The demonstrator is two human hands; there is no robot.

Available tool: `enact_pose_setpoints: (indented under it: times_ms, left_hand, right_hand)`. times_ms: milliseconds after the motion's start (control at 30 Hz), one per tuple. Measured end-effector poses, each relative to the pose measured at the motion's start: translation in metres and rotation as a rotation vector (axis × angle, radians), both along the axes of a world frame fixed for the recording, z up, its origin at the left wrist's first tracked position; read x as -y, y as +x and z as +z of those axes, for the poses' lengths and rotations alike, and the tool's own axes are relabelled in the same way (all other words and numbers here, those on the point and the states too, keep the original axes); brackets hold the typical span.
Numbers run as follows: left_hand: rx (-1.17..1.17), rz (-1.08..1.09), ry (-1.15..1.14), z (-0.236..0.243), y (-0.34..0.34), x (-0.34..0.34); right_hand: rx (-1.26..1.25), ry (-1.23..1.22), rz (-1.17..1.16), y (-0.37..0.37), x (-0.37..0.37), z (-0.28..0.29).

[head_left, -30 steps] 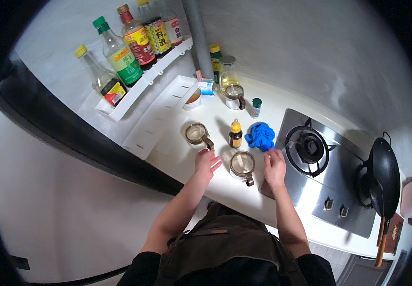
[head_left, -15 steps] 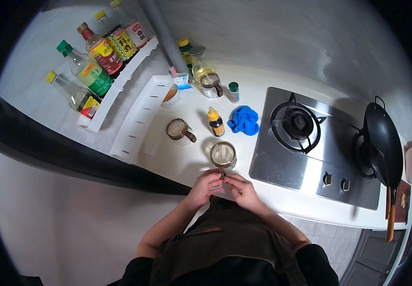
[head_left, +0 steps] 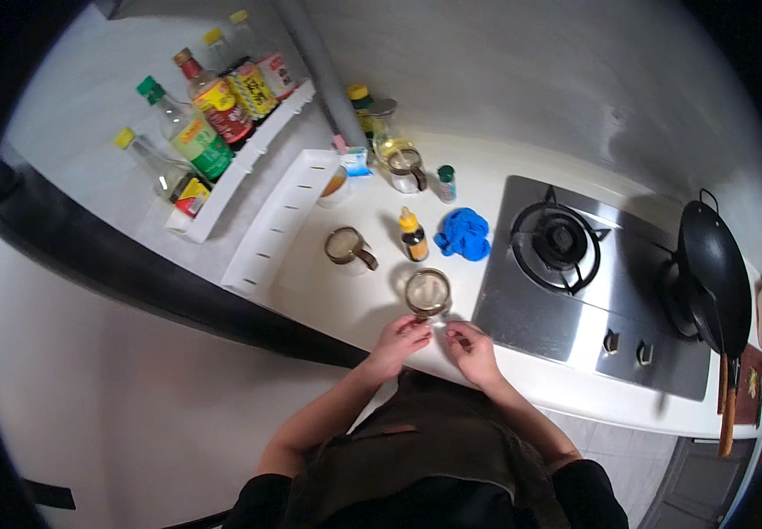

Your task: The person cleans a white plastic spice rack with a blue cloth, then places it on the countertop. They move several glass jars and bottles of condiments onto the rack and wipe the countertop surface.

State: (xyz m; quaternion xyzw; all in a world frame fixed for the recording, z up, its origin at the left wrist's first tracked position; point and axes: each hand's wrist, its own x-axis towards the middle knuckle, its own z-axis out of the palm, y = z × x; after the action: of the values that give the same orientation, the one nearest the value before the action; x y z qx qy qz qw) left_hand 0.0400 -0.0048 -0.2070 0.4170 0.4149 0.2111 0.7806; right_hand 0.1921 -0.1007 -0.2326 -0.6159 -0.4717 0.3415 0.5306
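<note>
A seasoning jar [head_left: 427,293] with a round brown-rimmed lid and clear body stands near the counter's front edge. My left hand [head_left: 403,342] is at its near side, fingers curled together beside the lid's handle; whether they grip it is hard to see. Just to the right, my right hand [head_left: 472,346] has thumb and fingers drawn together in a pinch, a little apart from the left. Anything in its fingertips is too small to make out. Behind the jar stands a dark dropper-type bottle [head_left: 413,236] with a yellow cap, beside a crumpled blue cloth [head_left: 463,235].
Similar lidded jars [head_left: 347,249] stand left and further back. Sauce bottles line a white wall rack [head_left: 249,167]. A green-capped shaker [head_left: 447,183] stands behind the cloth. On the right are a steel gas stove [head_left: 531,317], a black wok [head_left: 711,264] and a cutting board [head_left: 753,379].
My hands, together at the jar's handle before, have come slightly apart, the right one moving right. The whole view has shifted a little; the jar seems to stay in place.
</note>
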Motion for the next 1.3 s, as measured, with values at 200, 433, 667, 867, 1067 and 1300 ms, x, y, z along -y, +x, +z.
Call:
enact_pose_setpoints:
  times_ms: [200, 433, 667, 867, 1067, 1300]
  left_hand:
    - [-0.074, 0.242, 0.005, 0.018, 0.004, -0.022]
    - [0.219, 0.654, -0.152, 0.013, 0.011, -0.087]
    - [0.248, 0.602, -0.340, -0.024, 0.015, -0.121]
    - [0.112, 0.676, -0.186, -0.011, -0.005, -0.108]
    - [0.100, 0.570, -0.065, 0.020, -0.040, -0.078]
    - [0.164, 0.646, 0.016, 0.095, -0.070, -0.077]
  right_hand:
    - [-0.058, 0.089, -0.179, 0.003, -0.010, -0.014]
    - [0.096, 0.171, -0.201, -0.006, -0.005, -0.033]
    - [0.083, 0.157, -0.176, -0.002, -0.006, -0.042]
    - [0.015, 0.138, -0.155, -0.003, -0.006, -0.033]
    - [-0.023, 0.149, -0.180, -0.004, -0.007, -0.037]
    - [-0.064, 0.140, -0.171, -0.004, -0.006, -0.032]
